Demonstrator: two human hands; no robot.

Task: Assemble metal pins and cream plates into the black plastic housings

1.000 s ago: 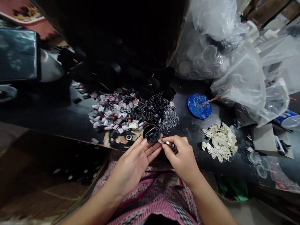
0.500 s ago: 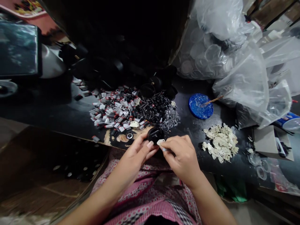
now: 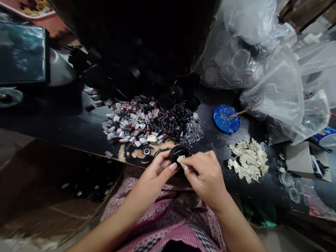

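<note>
My left hand (image 3: 162, 168) is closed around a round black plastic part (image 3: 175, 152), tilted up near the front edge of the black table. My right hand (image 3: 203, 171) pinches a small cream-coloured flat plate (image 3: 180, 159) between thumb and fingertips. The plate is right at the face of the black part; whether the two touch I cannot tell. Just beyond the hands lie a pile of grey-and-white sleeves with red rings (image 3: 131, 122), a heap of small black springs (image 3: 170, 122) and slim grey pieces (image 3: 193, 133).
A blue lid (image 3: 220, 120) with a stick (image 3: 241, 112) across it lies to the right. Nearer is a heap of cream plates (image 3: 249, 159). Clear plastic bags (image 3: 278, 91) and an open box (image 3: 299, 164) stand farther right. A dark screen (image 3: 22, 54) stands at left.
The black part has tilted and risen slightly in my left hand. My right hand still holds the cream plate close against it. The whole view has shifted slightly.
</note>
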